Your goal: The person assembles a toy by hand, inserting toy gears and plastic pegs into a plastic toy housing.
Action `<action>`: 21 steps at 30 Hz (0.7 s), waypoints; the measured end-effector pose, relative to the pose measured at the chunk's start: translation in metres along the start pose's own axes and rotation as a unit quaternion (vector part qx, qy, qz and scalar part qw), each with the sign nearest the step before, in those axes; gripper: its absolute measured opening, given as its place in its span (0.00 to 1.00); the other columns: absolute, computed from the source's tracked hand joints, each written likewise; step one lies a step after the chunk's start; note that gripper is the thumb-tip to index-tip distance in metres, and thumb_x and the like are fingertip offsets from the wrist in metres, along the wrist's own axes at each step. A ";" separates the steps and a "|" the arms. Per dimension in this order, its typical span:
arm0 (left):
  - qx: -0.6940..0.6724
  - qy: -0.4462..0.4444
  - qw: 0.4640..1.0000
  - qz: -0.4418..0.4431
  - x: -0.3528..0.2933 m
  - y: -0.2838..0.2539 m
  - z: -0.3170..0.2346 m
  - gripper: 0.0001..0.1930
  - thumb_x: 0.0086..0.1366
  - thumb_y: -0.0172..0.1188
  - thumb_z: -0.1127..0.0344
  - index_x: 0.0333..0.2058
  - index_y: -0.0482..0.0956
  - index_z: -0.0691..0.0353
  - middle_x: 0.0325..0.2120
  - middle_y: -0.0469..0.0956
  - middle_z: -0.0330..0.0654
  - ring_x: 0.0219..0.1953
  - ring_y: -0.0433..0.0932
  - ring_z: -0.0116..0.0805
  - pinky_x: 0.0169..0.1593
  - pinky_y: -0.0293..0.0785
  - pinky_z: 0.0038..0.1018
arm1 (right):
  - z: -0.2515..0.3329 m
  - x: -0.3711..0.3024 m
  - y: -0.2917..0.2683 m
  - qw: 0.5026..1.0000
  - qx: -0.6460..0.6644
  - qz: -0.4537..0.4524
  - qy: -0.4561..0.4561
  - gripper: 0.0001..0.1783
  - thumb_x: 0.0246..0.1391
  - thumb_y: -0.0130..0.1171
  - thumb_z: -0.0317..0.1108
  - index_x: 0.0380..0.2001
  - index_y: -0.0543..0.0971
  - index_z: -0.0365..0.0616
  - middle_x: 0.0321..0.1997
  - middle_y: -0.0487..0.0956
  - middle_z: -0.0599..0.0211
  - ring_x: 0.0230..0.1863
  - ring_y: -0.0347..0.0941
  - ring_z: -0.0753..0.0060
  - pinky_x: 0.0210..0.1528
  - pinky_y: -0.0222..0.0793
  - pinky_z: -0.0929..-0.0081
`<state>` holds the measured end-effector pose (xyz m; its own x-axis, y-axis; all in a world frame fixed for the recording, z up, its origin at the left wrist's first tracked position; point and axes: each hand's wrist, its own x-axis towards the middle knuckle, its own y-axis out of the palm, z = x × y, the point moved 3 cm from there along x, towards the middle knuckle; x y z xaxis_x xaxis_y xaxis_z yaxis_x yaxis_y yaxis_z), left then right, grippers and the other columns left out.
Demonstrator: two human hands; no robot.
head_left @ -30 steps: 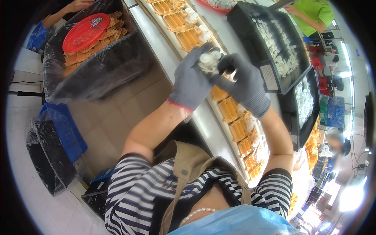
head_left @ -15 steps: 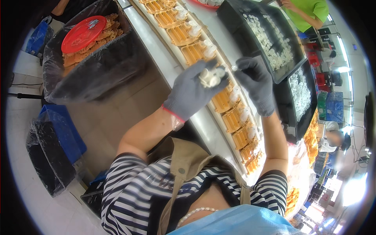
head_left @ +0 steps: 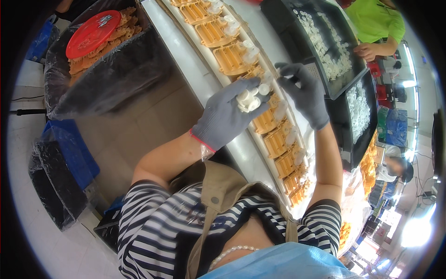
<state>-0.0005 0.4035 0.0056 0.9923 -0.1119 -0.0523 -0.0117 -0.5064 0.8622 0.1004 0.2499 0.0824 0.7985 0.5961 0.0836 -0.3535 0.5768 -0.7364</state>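
Observation:
My left hand [head_left: 232, 111], in a grey glove with a red cuff, cradles several small white round plastic caps [head_left: 248, 100], palm up and fingers bent around them. My right hand [head_left: 303, 95], in a grey glove too, hovers just right of it with thumb and fingers curled; whatever is at its fingertips cannot be made out. Beneath both hands runs a slanting row of orange plastic housings [head_left: 231, 58], ribbed and open-topped. Clear or whitish round pieces [head_left: 249, 51] sit at the right-hand ends of the housings. My left hand hides part of the row.
Black trays [head_left: 320, 88] of white pieces lie to the right, beyond the row. At the far left stands a plastic-lined bin [head_left: 116, 60] with orange-brown parts and a red plate [head_left: 93, 35] on top. A person in a green shirt [head_left: 376, 21] rests a hand near the trays.
My right hand has risen slightly, and the white piece at its fingertips no longer shows. The caps in my left palm have shifted. The green-shirted person's hand has come down beside the tray.

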 end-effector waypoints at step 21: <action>0.396 0.115 0.911 0.024 -0.001 -0.006 -0.007 0.22 0.64 0.58 0.78 0.55 0.65 0.73 0.55 0.70 0.50 0.55 0.73 0.35 0.61 0.71 0.29 | -0.031 0.021 0.022 0.998 0.018 0.052 0.025 0.14 0.54 0.61 0.30 0.45 0.79 0.45 0.46 0.80 0.65 0.45 0.76 0.75 0.45 0.73 0.77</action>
<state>-0.0002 0.4123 0.0040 0.9868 -0.0146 0.1614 -0.0506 -0.9739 0.2214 0.1244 0.2577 0.0473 0.7795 0.6258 -0.0272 -0.4525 0.5326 -0.7152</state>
